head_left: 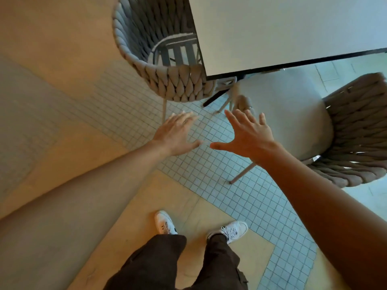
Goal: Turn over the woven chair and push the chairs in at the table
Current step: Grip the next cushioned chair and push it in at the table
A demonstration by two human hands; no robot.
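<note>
Two grey woven rope chairs stand upright at a white table (pixel 293 28). The left chair (pixel 178 84) is tucked partly under the table's left edge, its slatted seat bare. The right chair (pixel 351 132) has a pale seat cushion (pixel 289 114) and sits at the table's near side, its front under the tabletop. My left hand (pixel 178 135) and my right hand (pixel 249 135) are both stretched out with spread fingers over the tiled floor between the chairs, touching nothing. My left hand is just below the left chair's back.
The table's dark base foot (pixel 215 98) reaches out between the chairs. Small square tiles (pixel 219 185) cover the floor by the table, with tan smooth flooring (pixel 62 49) to the left. My own legs and white shoes (pixel 232 231) are at the bottom.
</note>
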